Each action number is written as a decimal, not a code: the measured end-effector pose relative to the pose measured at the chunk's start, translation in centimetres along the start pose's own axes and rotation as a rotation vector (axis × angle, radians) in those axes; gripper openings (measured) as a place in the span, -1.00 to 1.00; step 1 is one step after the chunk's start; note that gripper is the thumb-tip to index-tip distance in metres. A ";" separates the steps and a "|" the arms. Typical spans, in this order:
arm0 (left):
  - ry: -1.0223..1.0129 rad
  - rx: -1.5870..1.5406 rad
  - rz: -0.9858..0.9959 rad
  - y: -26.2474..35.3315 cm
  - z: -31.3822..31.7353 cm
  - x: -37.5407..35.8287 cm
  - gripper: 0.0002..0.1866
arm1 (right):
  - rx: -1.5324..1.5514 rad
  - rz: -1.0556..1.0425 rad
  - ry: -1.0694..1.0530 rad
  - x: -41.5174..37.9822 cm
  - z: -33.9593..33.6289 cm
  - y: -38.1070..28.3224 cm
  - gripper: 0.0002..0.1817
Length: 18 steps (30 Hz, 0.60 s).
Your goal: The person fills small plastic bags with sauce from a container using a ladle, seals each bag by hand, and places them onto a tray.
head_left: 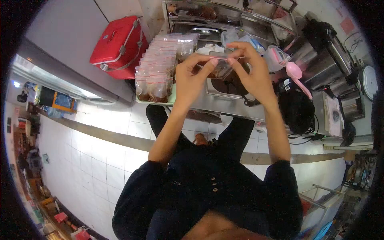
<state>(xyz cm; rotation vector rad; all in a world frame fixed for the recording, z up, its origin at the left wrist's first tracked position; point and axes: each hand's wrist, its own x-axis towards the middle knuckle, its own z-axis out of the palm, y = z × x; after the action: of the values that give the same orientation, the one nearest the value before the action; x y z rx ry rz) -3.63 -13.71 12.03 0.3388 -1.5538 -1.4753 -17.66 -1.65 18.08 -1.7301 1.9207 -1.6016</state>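
Between my two hands is a small clear zip bag [220, 69] with a red-pink strip along its top and something brown low in it or behind it. My left hand [193, 74] pinches the strip's left end between thumb and fingers. At the right end, my right hand [253, 68] pinches the same strip, its other fingers curled above. Below the bag, a steel pan of dark brown contents [230, 87] sits on the counter. To the left, rows of filled zip bags [158, 66] with brown contents stand upright in a pale green tray [173, 97].
A red cooler box [119, 46] stands at the left. On the right are a pink ladle [294, 71], a clear plastic jug [275, 58], a black bag [296, 106] and a large steel pot [320, 60]. Steel shelving [256, 18] rises behind the counter.
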 end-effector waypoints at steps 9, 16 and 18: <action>-0.058 0.072 0.094 0.8 -0.8 -0.7 -0.89 | 0.015 -0.040 -0.119 -0.4 0.7 0.3 -0.84; 0.017 -0.027 0.056 1.5 -0.9 -1.2 -0.89 | 0.045 0.111 -0.161 -0.7 -0.1 -0.8 -0.84; 0.001 -0.021 0.073 1.8 -1.3 -1.2 -0.90 | -0.020 0.051 -0.168 -0.5 -0.5 -1.6 -0.86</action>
<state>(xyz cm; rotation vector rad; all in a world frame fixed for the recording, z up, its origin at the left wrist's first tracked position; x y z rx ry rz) -1.31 -13.25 12.87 0.2682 -1.5334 -1.4336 -16.77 -0.66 19.16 -1.7464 1.8921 -1.3762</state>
